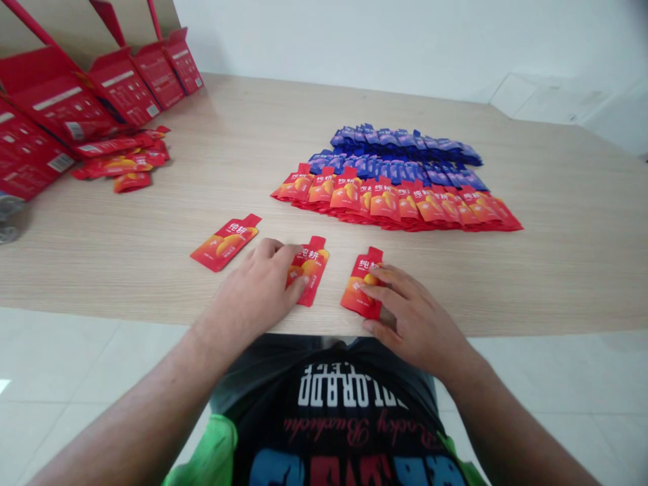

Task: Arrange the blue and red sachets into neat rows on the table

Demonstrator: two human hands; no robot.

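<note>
Three red-orange sachets lie near the front edge of the wooden table (557, 270). My left hand (256, 290) rests with its fingers laid flat on the middle sachet (311, 266). My right hand (405, 317) presses its fingers on the right sachet (360, 287), thumb at the sachet's near edge. The left sachet (225, 241) lies untouched beside my left hand. Neither sachet is lifted off the table.
A row of overlapping red sachets (399, 202) lies mid-table, with two rows of blue sachets (405, 152) behind it. Open red cartons (75, 94) stand at the far left with a small heap of red sachets (124, 162) in front.
</note>
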